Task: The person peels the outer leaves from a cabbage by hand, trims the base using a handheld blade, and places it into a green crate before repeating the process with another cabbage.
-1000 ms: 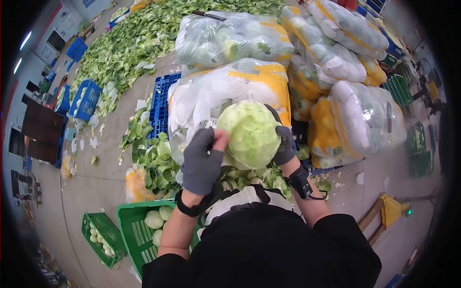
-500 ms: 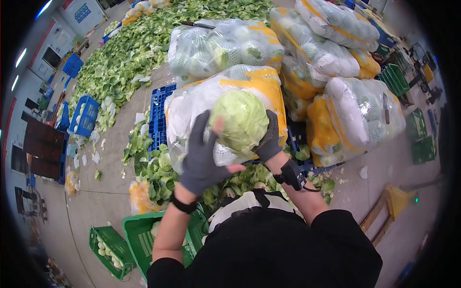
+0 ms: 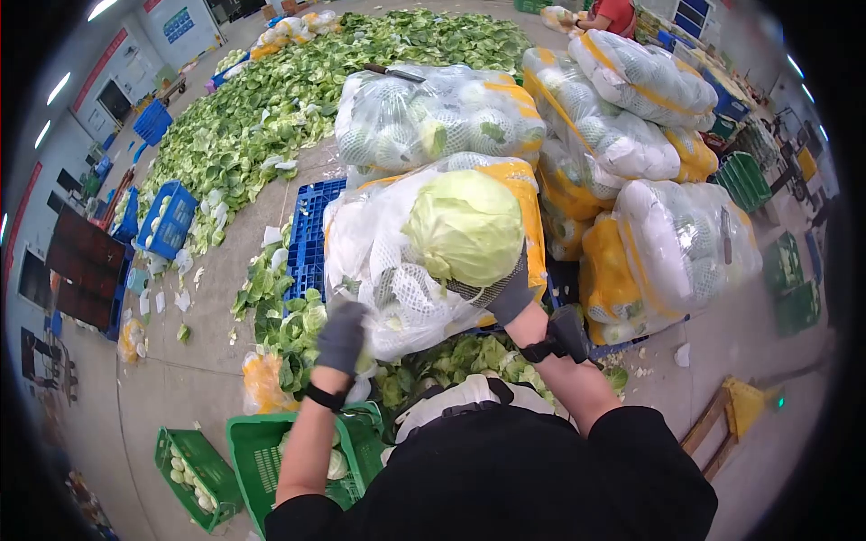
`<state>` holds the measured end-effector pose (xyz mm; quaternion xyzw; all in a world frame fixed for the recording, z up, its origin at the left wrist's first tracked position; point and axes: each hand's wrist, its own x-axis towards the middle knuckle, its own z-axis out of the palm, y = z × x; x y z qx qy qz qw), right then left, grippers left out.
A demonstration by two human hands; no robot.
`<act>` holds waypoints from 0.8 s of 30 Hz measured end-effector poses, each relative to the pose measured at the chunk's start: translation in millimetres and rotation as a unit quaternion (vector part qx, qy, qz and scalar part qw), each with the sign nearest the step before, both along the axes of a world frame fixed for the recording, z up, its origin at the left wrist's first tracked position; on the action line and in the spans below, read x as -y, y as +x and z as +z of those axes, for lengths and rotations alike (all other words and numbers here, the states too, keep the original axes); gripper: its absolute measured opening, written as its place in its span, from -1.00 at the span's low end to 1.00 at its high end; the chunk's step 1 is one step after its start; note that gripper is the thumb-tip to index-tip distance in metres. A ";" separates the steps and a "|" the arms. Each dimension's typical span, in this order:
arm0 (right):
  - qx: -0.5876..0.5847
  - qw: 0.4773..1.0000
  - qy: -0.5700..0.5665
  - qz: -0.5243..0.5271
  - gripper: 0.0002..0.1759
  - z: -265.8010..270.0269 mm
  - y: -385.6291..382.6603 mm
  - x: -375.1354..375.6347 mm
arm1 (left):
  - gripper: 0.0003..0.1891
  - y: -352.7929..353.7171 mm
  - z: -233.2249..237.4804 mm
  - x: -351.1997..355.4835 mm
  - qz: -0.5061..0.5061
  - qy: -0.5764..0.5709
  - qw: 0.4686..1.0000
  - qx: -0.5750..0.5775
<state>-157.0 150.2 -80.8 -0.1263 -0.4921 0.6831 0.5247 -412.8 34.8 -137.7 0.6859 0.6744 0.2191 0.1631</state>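
My right hand (image 3: pixel 512 298) cups the cabbage (image 3: pixel 465 227) low, grip part-open around it, best palm-under against rolling; left hand (image 3: pixel 343 337) blurred, its grip I cannot tell.

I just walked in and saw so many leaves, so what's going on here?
Someone's gloved right hand holds up a big cabbage over a plastic bag. The left hand is apart from the cabbage, too blurred to tell if it holds anything. A big heap of leaves lies farther back.
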 end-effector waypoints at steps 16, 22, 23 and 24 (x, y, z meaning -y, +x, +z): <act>-0.310 0.891 -0.272 0.189 -0.35 -21.7 9.6 40.1 | -0.78 96.4 50.6 9.6 -0.273 0.066 0.947 0.155; -0.218 0.920 -0.312 0.096 -0.35 -11.8 21.4 56.7 | -0.18 51.2 74.5 8.5 -0.104 0.060 0.920 0.374; -0.204 0.921 -0.322 0.074 -0.35 -12.5 20.1 62.4 | -0.18 61.6 95.5 8.5 -0.106 0.051 0.919 0.378; -0.198 0.919 -0.336 0.048 -0.36 -12.1 21.0 70.3 | -0.20 71.4 113.8 7.6 -0.155 0.110 0.906 0.378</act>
